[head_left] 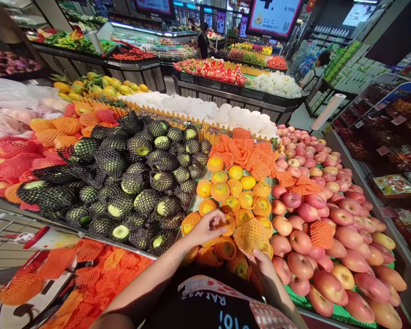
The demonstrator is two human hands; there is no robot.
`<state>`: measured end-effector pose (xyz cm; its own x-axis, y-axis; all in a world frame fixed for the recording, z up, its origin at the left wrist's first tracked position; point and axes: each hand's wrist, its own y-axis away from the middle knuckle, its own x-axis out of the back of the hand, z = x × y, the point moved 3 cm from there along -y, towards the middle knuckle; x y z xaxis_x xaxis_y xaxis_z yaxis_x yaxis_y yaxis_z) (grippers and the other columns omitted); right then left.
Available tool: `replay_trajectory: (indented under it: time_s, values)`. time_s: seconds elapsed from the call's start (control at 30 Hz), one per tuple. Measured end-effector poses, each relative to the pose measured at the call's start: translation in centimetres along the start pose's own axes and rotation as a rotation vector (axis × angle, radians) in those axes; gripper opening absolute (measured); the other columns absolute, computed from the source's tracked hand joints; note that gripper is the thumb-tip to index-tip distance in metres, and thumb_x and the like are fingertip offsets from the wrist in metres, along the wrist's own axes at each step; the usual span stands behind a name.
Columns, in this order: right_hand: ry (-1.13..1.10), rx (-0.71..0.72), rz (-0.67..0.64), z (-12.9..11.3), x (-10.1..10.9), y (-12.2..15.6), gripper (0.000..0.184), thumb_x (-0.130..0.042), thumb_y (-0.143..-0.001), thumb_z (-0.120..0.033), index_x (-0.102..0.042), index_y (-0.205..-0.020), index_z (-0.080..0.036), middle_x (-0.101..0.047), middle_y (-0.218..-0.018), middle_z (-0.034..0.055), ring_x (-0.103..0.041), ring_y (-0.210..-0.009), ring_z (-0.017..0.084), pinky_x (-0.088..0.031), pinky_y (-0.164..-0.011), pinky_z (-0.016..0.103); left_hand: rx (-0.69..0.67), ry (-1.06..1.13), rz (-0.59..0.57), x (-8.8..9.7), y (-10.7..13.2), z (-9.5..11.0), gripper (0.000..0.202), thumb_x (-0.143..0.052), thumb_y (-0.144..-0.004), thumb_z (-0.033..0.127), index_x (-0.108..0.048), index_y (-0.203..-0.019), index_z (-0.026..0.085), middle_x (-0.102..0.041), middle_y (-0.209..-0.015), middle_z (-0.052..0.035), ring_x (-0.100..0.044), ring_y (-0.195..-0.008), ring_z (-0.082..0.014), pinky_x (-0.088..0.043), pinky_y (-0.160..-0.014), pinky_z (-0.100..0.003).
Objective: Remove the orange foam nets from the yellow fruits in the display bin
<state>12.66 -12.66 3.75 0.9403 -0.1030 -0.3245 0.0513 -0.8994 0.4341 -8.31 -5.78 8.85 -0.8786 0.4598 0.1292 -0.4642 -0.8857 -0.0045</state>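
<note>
Low over the oranges point(231, 204), my right hand point(261, 264) pinches the near edge of a yellow-orange foam net sleeve point(249, 235). The sleeve is puffed out wide, and I cannot tell if a fruit sits inside it. My left hand point(208, 227) is to the left of the sleeve, with curled fingers and a gap between thumb and forefinger. Just beyond those fingertips is a netted orange point(229, 224); whether they touch it is unclear. Most of the oranges around both hands wear orange foam nets, while a few at the far side are bare.
Green melons in black nets point(144, 183) fill the left side, and red apples point(329, 283) the right. Loose orange nets point(239, 153) lie behind the oranges. More nets point(113, 269) fill a space at lower left, near a shopping cart point(7, 228). Two people stand farther back.
</note>
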Motion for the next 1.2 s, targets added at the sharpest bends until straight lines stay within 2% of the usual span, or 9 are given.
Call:
replay_trajectory:
  time_s: [0.1,0.17,0.3,0.47,0.6,0.7,0.77,0.93,1.2]
  values:
    - [0.182,0.101,-0.001,-4.0,-0.9,-2.0,0.093,-0.084,-0.066,-0.054,-0.046,-0.148,-0.033,-0.067,-0.132,0.0076,-0.061,-0.125,0.031,-0.043,-0.115,0.052,-0.180,-0.313,-0.031,0.4,-1.3,1.1,0.084,-0.080,-0.074,0.038,-0.040,-0.146,0.024,-0.049,-0.134,-0.0140,-0.053,-0.120,-0.0285,-0.049,-0.099,-0.043]
    - [0.284,0.179,-0.165,-6.5,-1.9,-3.4,0.101,-0.087,-0.067,-0.047,-0.036,-0.153,-0.035,-0.058,-0.145,0.0070,-0.056,-0.133,0.028,-0.042,-0.116,0.048,-0.258,-0.489,-0.071,0.1,-2.6,1.6,0.097,-0.084,-0.070,0.035,-0.034,-0.154,0.030,-0.038,-0.150,-0.0151,-0.042,-0.138,-0.0351,-0.042,-0.112,-0.050]
    - [0.591,0.300,-0.545,-10.6,-2.4,-7.9,0.095,-0.074,-0.084,-0.052,-0.021,-0.161,-0.034,-0.032,-0.165,0.0105,-0.041,-0.147,0.029,-0.037,-0.119,0.052,-0.252,-0.601,0.064,1.4,-6.2,1.5,0.090,-0.085,-0.063,0.028,-0.043,-0.143,0.027,-0.051,-0.139,-0.0137,-0.052,-0.131,-0.0340,-0.047,-0.109,-0.049]
    - [1.468,0.881,-0.310,-16.3,-0.6,-17.4,0.057,-0.065,-0.093,-0.036,-0.052,-0.148,-0.031,-0.020,-0.170,0.0104,-0.005,-0.158,0.040,-0.011,-0.123,0.067,-0.184,-0.595,0.354,6.1,-10.1,1.6,0.078,-0.081,-0.065,0.029,-0.040,-0.131,0.022,-0.058,-0.130,-0.0125,-0.060,-0.121,-0.0312,-0.050,-0.103,-0.046]
    - [1.875,1.111,-0.466,-19.2,-1.8,-24.3,0.080,-0.062,-0.081,-0.005,-0.044,-0.153,-0.036,-0.013,-0.172,0.0088,-0.004,-0.157,0.042,-0.010,-0.119,0.073,-0.123,-0.582,0.493,7.8,-11.8,1.7,0.075,-0.081,-0.069,0.039,-0.038,-0.129,0.023,-0.059,-0.127,-0.0121,-0.062,-0.117,-0.0305,-0.050,-0.100,-0.045]
    - [2.012,1.046,-0.570,-20.5,-3.1,-28.8,0.103,-0.076,-0.059,-0.005,-0.047,-0.151,-0.038,-0.011,-0.172,0.0083,-0.006,-0.155,0.047,-0.011,-0.117,0.075,-0.079,-0.584,0.519,8.0,-12.7,1.1,0.075,-0.081,-0.069,0.040,-0.038,-0.128,0.023,-0.058,-0.127,-0.0121,-0.062,-0.116,-0.0306,-0.050,-0.101,-0.046]
    - [2.068,0.877,-0.531,-20.9,-3.4,-31.9,0.096,-0.079,-0.051,-0.002,-0.062,-0.138,-0.040,-0.021,-0.170,0.0042,-0.012,-0.155,0.047,-0.016,-0.117,0.073,-0.063,-0.591,0.510,8.1,-13.3,0.5,0.074,-0.080,-0.070,0.040,-0.038,-0.129,0.024,-0.058,-0.127,-0.0118,-0.062,-0.117,-0.0306,-0.049,-0.101,-0.046]
    - [2.056,0.600,-0.401,-20.2,-2.9,-37.1,0.039,-0.065,-0.074,-0.006,-0.080,-0.102,-0.029,-0.052,-0.153,0.0056,-0.036,-0.147,0.042,-0.032,-0.110,0.071,-0.073,-0.618,0.490,8.2,-14.5,-0.2,0.074,-0.079,-0.072,0.040,-0.038,-0.130,0.024,-0.057,-0.129,-0.0124,-0.060,-0.119,-0.0316,-0.049,-0.101,-0.046]
    - [1.838,0.620,-0.435,-21.3,-2.2,-38.6,0.023,-0.059,-0.081,-0.007,-0.079,-0.085,-0.019,-0.069,-0.132,0.0092,-0.046,-0.139,0.033,-0.031,-0.111,0.064,0.009,-0.585,0.436,7.3,-16.8,0.7,0.076,-0.081,-0.068,0.039,-0.037,-0.129,0.023,-0.059,-0.128,-0.0138,-0.061,-0.118,-0.0336,-0.050,-0.096,-0.045]
